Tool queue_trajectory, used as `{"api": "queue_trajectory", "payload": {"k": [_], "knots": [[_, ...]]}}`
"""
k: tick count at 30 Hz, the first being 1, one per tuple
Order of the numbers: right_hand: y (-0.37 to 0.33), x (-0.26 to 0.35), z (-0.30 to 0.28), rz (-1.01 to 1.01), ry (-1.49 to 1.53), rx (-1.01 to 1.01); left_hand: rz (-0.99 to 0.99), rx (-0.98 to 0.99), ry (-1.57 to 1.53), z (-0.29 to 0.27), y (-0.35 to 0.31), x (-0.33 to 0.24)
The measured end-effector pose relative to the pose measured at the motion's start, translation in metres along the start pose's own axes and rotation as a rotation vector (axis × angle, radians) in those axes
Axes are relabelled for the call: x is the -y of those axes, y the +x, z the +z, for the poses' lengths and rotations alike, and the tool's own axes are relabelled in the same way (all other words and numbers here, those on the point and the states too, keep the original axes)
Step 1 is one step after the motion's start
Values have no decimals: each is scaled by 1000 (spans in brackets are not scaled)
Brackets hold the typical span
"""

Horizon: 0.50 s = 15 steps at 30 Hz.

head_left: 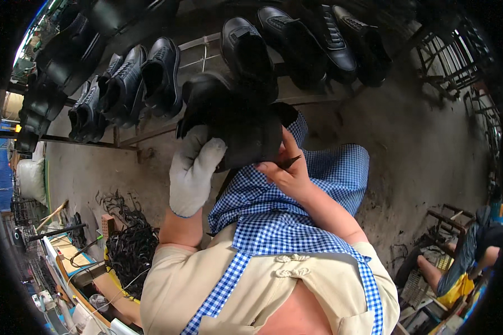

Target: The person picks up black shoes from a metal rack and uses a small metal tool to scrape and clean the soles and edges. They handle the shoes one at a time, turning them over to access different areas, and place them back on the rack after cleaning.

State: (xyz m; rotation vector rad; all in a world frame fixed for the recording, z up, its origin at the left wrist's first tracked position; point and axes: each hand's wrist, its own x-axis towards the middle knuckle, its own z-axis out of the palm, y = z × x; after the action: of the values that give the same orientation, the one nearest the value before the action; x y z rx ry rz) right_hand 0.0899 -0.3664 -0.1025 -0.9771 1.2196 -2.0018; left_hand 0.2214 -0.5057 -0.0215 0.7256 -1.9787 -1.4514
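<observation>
Up in front of my apron I hold a black shoe [246, 134], so dark that its outline is hard to make out. My left hand [193, 167], in a whitish work glove, is closed on its left side, the thumb lying against the black surface. My bare right hand [288, 173] grips the right side; some of its fingers are hidden. A small dark pointed piece [289, 162] sticks out at the right fingers, and I cannot make out its kind. Just beyond, another black shoe [243, 50] rests on the rack.
Across the far side runs a metal rack [89, 140] with several black lace-up shoes [161, 72]. A heap of black strips [131, 248] lies at the lower left, near a cluttered workbench [58, 259]. Another person [458, 259] sits at the lower right. Dark metal frames [447, 61] stand far right.
</observation>
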Motion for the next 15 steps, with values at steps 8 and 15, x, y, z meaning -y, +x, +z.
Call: {"api": "queue_trajectory", "payload": {"k": [8,15], "knots": [[-6,30,-7,194,-152,-57,-283,281,-348,10,-12,-9],[-7,42,-27,183,-231,-12,-17,262,-75,29,-17,-3]]}}
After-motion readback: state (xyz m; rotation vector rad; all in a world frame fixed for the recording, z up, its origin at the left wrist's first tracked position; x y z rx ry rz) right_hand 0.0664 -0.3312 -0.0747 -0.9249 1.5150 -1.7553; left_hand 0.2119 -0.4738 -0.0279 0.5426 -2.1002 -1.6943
